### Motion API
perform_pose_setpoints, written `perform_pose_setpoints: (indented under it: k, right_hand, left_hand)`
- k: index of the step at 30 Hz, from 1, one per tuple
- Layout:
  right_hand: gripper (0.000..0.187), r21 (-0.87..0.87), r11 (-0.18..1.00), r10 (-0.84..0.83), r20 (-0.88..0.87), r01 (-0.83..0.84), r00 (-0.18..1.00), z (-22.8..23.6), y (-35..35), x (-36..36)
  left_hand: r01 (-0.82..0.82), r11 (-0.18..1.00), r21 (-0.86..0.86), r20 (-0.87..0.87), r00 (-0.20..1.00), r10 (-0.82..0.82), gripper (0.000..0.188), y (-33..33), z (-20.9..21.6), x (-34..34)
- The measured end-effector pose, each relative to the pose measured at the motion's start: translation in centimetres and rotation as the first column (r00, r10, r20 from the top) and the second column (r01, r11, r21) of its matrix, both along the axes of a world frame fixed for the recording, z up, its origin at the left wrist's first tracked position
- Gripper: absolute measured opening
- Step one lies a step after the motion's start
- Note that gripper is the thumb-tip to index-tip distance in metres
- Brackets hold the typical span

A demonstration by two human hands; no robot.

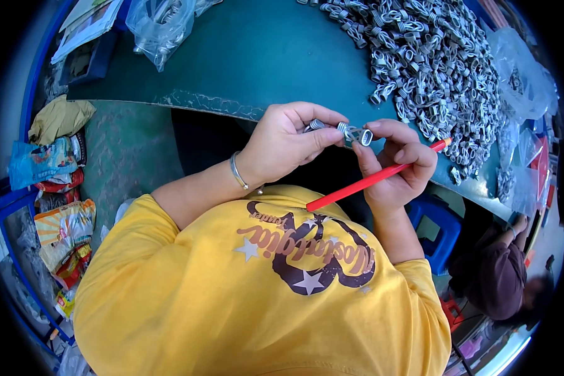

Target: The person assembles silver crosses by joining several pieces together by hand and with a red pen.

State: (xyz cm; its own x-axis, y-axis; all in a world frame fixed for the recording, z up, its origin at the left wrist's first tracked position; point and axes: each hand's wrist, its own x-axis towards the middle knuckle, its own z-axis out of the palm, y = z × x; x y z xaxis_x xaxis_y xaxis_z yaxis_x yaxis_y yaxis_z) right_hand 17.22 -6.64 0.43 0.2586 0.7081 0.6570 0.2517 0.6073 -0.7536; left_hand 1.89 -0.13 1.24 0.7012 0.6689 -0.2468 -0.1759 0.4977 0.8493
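My left hand (pixel 285 139) is closed, its thumb and fingers around a small grey metal part (pixel 315 125) with a ribbed ring. My right hand (pixel 400 164) pinches another grey metal part (pixel 358 135), which has a ring end and a twisted, looped body. The two parts lie close together between my fingertips; whether they are joined, I cannot tell. Tucked through the fingers of my right hand is a long red pen-like stick (pixel 351 188), slanting down toward my yellow shirt. Both hands are over the near edge of the green table (pixel 263 56).
A large heap of similar grey parts (pixel 435 69) covers the table's right side, with clear plastic bags (pixel 517 69) beyond it. Another bag of metal pieces (pixel 163 28) sits at the far left. Colourful packets (pixel 62 232) line the left. A blue stool (pixel 437 229) and another person (pixel 492 276) are at right.
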Motion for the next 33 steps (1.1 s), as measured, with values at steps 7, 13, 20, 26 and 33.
perform_pose_setpoints:
  k: [7,13,20,26,33]
  right_hand:
    - [0.035,0.014,0.998,0.049,0.296,-0.056,0.954,0.9,0.2,0.8]
    - [0.035,-0.06,0.855,-0.336,0.692,0.515,0.638,-0.1,2.6,3.2]
    - [0.026,-0.231,0.779,-0.321,0.651,0.582,0.688,0.6,2.4,3.4]
    - [0.026,-0.22,0.855,-0.347,0.428,0.469,0.834,0.0,1.9,3.1]
    - [0.022,-0.33,0.733,-0.352,0.564,0.595,0.747,1.4,2.2,3.3]
  left_hand:
    - [0.046,0.913,-0.405,0.069,0.997,-0.019,0.024,0.6,1.1,0.4]
    - [0.031,0.931,-0.363,0.15,0.988,0.026,0.009,0.9,0.4,0.0]
    - [-0.027,0.977,-0.211,0.048,0.998,0.038,0.008,0.8,0.7,-0.3]
    - [-0.007,0.997,-0.077,-0.02,1.0,0.006,0.01,0.7,0.8,0.2]
    - [-0.005,0.999,-0.048,-0.041,0.999,0.003,0.011,0.6,0.8,0.0]
